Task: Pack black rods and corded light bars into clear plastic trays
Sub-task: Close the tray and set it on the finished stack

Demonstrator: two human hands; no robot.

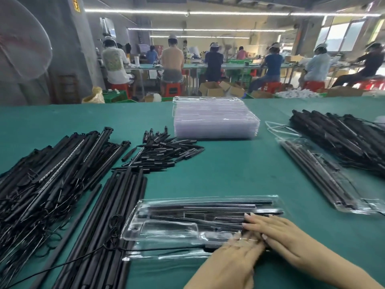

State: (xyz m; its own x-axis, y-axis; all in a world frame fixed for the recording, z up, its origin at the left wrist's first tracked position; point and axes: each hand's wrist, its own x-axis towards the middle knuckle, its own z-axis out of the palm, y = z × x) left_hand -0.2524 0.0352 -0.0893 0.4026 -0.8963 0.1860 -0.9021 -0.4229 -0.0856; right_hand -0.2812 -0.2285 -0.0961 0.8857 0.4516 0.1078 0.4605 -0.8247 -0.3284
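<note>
Fingers (253,223) of both hands flat, straight, pressing rods into clear tray (166,228). Tray looks thin, flexy, slippery; lift by both ends.

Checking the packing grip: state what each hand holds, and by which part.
Nothing is gripped. The right hand lies flat on the right part of the clear tray; the left hand is blurred, fingers straight over its near edge.

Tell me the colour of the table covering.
Teal green, seen in the head view, the table covering.
</note>
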